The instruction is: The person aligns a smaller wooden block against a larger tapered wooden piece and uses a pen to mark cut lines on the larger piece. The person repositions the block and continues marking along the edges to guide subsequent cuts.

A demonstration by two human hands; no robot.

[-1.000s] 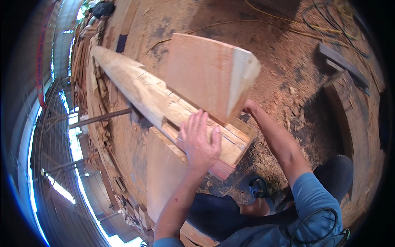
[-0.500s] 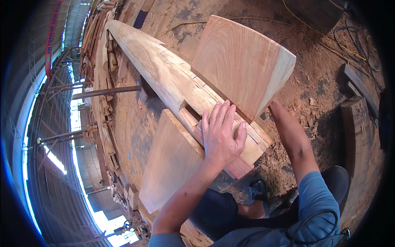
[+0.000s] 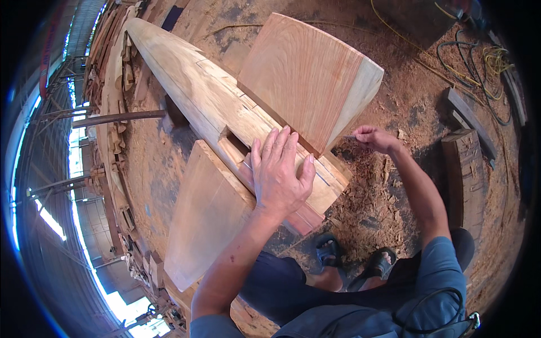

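My left hand [image 3: 279, 174] lies with fingers stretched on a long, tapering pale timber [image 3: 186, 73]. Beneath its palm and inner edge runs a short reddish wood strip [image 3: 306, 218]. A dark rectangular mortise [image 3: 236, 142] opens in the timber just beyond the fingers. Against the timber's right side stands a broad wooden panel [image 3: 304, 73] with a curved top edge; a second smooth panel [image 3: 205, 208] leans out on the left. My right hand [image 3: 373, 138] is closed beside the right panel's lower corner, pinching a thin grey piece [image 3: 350, 136] whose kind is too small to tell.
Shavings [image 3: 366, 197] cover the floor around my sandalled feet [image 3: 329, 253]. Heavy timbers [image 3: 465, 169] lie at the right, with coiled cables [image 3: 490, 73] behind them. A long stack of wood pieces [image 3: 112, 112] runs along the left, and a wooden bar [image 3: 118, 118] juts across there.
My right hand has come out from behind the right panel into view, holding the thin piece. The whole view has shifted, so the timber appears farther left. My left hand stays on the timber.
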